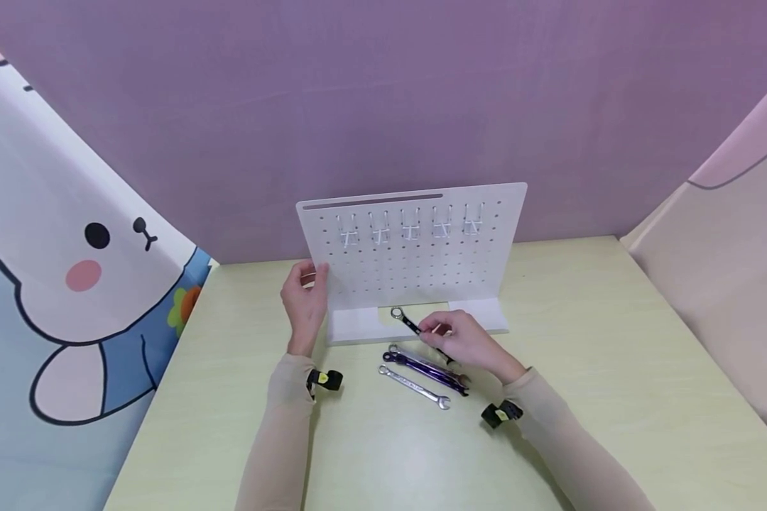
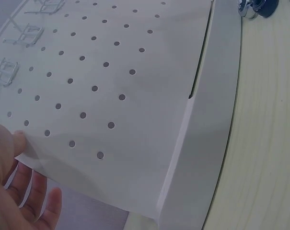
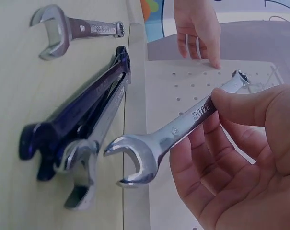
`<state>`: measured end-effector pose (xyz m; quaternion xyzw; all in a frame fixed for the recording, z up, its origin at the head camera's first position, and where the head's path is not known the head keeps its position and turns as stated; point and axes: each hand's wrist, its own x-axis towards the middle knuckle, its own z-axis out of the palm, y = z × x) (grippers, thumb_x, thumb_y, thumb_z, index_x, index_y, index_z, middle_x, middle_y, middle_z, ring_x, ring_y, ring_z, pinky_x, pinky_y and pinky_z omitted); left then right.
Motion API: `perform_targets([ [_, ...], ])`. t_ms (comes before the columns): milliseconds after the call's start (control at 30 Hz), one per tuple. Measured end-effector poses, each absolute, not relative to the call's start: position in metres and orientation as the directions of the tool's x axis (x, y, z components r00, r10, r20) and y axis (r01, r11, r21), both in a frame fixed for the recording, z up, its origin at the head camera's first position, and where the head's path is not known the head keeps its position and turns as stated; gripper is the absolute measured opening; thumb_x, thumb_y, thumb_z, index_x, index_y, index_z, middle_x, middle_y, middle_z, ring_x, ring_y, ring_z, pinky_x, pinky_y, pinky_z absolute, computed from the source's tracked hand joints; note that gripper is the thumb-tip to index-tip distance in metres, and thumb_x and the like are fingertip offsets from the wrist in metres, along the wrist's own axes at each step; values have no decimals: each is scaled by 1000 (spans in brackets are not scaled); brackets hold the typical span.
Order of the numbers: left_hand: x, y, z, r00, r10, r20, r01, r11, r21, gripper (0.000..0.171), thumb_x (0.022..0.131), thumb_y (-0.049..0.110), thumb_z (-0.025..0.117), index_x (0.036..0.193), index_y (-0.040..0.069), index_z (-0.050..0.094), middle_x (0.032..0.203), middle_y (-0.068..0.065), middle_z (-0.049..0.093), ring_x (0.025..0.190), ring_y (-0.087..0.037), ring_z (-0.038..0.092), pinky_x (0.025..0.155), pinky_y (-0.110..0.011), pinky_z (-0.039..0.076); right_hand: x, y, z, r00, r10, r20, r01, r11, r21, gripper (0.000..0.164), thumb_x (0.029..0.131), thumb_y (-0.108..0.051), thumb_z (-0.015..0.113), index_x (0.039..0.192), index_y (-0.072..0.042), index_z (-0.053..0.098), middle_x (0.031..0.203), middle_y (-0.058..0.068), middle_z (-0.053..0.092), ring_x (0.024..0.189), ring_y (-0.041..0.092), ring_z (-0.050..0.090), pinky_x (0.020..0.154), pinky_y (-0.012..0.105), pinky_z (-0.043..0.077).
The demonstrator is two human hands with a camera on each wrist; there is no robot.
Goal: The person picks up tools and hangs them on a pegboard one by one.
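Observation:
My right hand pinches a silver combination wrench by its shank between thumb and fingers, its open jaw toward the wrist camera and its ring end toward the board. The wrench is held over the front of a white pegboard that stands upright on its base. At the board's left edge my left hand grips it, thumb on the front face and fingers behind. Below the right hand lie more wrenches: dark purple ones bunched with a silver one, and another silver wrench apart, nearer me.
Several wire hooks sit in a row across the upper pegboard. Its flat white base rests on the pale wooden table. A purple backdrop rises behind, with a cartoon-print cloth at left.

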<state>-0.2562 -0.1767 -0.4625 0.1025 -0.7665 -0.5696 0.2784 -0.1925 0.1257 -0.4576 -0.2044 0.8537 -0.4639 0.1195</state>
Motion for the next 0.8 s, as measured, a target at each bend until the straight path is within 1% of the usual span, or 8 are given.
perform_targets([
  [100,-256,-176,-462,-822,-478,310,160,330,930,30,102,28,73,119,2,72,117,-18,75,104,-32,69,86,-35,55,-192,123,-455,-895,-446,-12,-233,490,-840,19,102,-18,69,117,-9,76,106,4,77,93,16,68,75,31,58],
  [200,-256,-176,-462,-820,-480,311,160,330,930,30,102,27,73,119,2,72,117,-19,75,104,-32,69,86,-36,55,-193,120,-453,-897,-442,4,-242,483,-842,21,103,-19,68,118,-6,76,107,9,78,92,17,68,75,31,58],
  [300,-256,-176,-462,-819,-481,313,160,331,930,30,102,27,73,119,2,72,117,-18,75,103,-32,69,86,-35,55,-193,118,-452,-901,-434,18,-245,474,-846,23,103,-21,68,117,-5,76,107,9,78,92,16,68,78,32,57],
  [500,-256,-175,-462,-818,-486,306,152,330,932,29,102,26,72,118,1,72,117,-19,75,102,-30,69,84,-32,54,-193,113,-449,-910,-413,41,-245,457,-855,22,102,-24,70,115,-8,77,104,4,78,91,15,68,82,33,56],
  [700,-256,-175,-463,-816,-487,313,163,325,931,29,102,25,72,119,1,72,117,-20,75,102,-32,68,85,-35,55,-194,108,-446,-915,-400,61,-247,434,-866,25,103,-26,70,115,-5,76,101,4,77,88,15,67,79,30,55],
  [800,-256,-175,-463,-814,-485,318,165,332,929,30,102,26,72,119,1,72,117,-20,75,103,-32,68,86,-37,55,-194,104,-444,-917,-395,56,-233,417,-878,26,103,-27,69,116,-5,76,98,5,76,85,20,67,75,28,55],
])
